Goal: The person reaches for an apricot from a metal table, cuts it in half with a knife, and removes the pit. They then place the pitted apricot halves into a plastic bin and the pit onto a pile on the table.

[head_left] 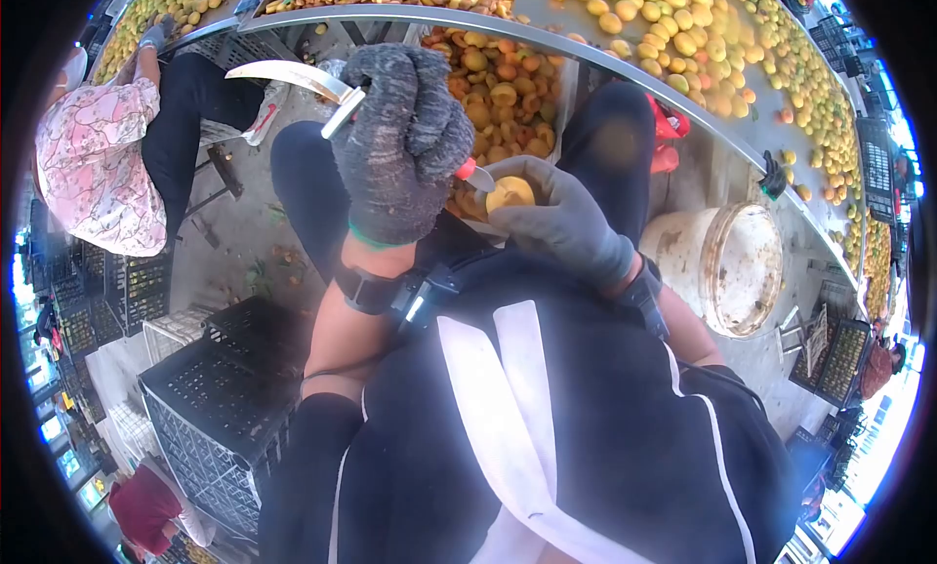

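My left hand (405, 144) wears a thick dark grey knitted glove and is closed round a tool with a curved metal blade (293, 76) pointing left. The tool's red part and small metal tip (478, 177) stick out on the right side of the fist. That tip is beside a yellow fruit half (509, 194) with its cut face up. A thinner grey glove covers my right hand (566, 218), whose fingers grip the fruit half. Below both hands, between the knees, a crate holds many orange-yellow fruit pieces (503, 96).
A metal table edge (625, 66) curves ahead, with whole yellow fruits (673, 32) on top. At the right stands a dirty white bucket (752, 271). Black crates (215, 398) are at lower left. Another person in a pink shirt (102, 164) sits at the left.
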{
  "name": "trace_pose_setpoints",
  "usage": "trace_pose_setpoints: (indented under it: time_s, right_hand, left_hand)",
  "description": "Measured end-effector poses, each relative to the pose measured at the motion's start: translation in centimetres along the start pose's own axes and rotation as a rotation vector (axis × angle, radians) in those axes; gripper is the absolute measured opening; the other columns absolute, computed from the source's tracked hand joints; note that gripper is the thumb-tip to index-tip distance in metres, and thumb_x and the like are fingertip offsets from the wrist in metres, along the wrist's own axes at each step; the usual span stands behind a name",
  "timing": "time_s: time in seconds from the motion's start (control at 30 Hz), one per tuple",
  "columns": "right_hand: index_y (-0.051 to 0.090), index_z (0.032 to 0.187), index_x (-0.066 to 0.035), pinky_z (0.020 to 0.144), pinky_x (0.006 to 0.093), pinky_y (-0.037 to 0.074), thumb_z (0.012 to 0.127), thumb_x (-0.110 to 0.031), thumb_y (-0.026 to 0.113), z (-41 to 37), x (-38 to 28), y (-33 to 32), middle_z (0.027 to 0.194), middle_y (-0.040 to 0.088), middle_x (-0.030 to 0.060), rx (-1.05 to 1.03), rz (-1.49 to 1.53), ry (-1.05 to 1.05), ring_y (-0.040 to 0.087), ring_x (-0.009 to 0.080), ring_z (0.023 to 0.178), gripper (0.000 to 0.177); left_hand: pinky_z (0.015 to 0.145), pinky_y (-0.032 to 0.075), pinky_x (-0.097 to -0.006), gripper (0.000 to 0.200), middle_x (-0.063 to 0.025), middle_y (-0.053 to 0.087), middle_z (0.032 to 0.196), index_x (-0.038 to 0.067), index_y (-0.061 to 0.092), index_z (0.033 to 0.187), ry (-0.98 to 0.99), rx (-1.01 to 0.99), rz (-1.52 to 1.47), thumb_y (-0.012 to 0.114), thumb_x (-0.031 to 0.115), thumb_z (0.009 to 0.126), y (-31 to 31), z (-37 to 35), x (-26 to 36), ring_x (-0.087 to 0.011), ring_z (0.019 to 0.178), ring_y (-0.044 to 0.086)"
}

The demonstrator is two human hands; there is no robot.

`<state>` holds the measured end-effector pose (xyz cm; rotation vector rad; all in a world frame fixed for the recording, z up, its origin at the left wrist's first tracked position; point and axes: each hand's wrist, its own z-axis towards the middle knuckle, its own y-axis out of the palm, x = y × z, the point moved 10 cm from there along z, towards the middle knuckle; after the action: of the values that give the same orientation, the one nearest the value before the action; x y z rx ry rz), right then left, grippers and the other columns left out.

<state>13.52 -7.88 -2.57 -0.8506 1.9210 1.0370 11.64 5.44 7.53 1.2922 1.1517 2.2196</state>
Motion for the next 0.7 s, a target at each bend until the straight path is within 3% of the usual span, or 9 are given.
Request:
trace_pose_setpoints:
  time_s: [0.1,0.17,0.27,0.4,0.5,0.57,0.7]
  right_hand:
    - [0.045,0.130,-0.007,0.056,0.0176,0.042,0.088,-0.010,0.067,0.2,-0.1,0.8,0.092,0.056,0.0000,-0.036,0.003,-0.019,0.051,0.0042,0.066,0.047]
    - [0.047,0.128,-0.007,0.054,0.0178,0.041,0.089,-0.013,0.066,0.1,-1.2,1.3,0.085,0.056,-0.0003,0.001,-0.075,-0.189,0.050,0.0040,0.063,0.043]
    - [0.047,0.126,-0.006,0.055,0.0182,0.042,0.088,-0.014,0.067,-0.3,-0.4,1.9,0.086,0.056,0.0007,-0.059,-0.094,-0.047,0.052,0.0049,0.065,0.045]
    - [0.044,0.126,-0.005,0.056,0.0192,0.044,0.086,-0.013,0.068,-0.6,0.0,2.0,0.088,0.056,0.0010,-0.061,-0.072,0.098,0.054,0.0059,0.066,0.047]
    - [0.047,0.121,-0.005,0.058,0.0190,0.045,0.086,-0.014,0.069,-0.3,0.0,1.7,0.089,0.056,0.0014,-0.035,-0.033,0.021,0.055,0.0061,0.068,0.042]
    - [0.049,0.120,-0.005,0.062,0.0182,0.045,0.087,-0.014,0.068,-0.5,-1.3,1.2,0.089,0.055,0.0010,0.037,-0.201,-0.139,0.054,0.0054,0.072,0.040]
    - [0.050,0.121,-0.004,0.066,0.0190,0.046,0.087,-0.012,0.068,-0.2,-1.2,1.0,0.092,0.055,0.0008,0.043,-0.229,-0.135,0.053,0.0051,0.076,0.040]
  left_hand:
    - [0.038,0.032,-0.0215,0.013,-0.0024,0.058,0.072,0.007,0.062,0.099,-0.003,-0.059,0.037,0.057,0.019,0.098,0.3,-0.3,-0.2,-0.0058,0.046,0.038]
    - [0.038,0.032,-0.0215,0.010,-0.0056,0.063,0.081,0.008,0.060,0.100,0.011,0.018,0.051,0.058,0.017,0.098,0.0,-0.7,0.0,-0.0060,0.046,0.039]
    - [0.039,0.032,-0.0214,0.008,-0.0094,0.066,0.089,0.008,0.059,0.101,-0.025,0.030,0.005,0.059,0.014,0.097,-0.1,-1.2,-0.6,-0.0063,0.047,0.041]
    - [0.039,0.032,-0.0215,0.007,-0.0110,0.067,0.090,0.008,0.059,0.101,-0.035,-0.012,0.015,0.060,0.013,0.096,-0.1,-1.5,-1.2,-0.0067,0.047,0.041]
    - [0.040,0.034,-0.0219,0.008,-0.0115,0.067,0.090,0.008,0.060,0.102,-0.048,0.000,0.001,0.061,0.011,0.095,0.0,-1.6,-1.2,-0.0073,0.047,0.043]
    - [0.041,0.035,-0.0220,0.008,-0.0114,0.068,0.089,0.008,0.060,0.103,-0.047,0.016,0.022,0.061,0.010,0.095,-0.2,-1.7,-1.2,-0.0079,0.048,0.045]
    - [0.041,0.036,-0.0226,0.009,-0.0114,0.067,0.089,0.008,0.060,0.103,-0.034,0.005,0.012,0.062,0.010,0.094,-0.1,-1.7,-1.3,-0.0084,0.048,0.046]
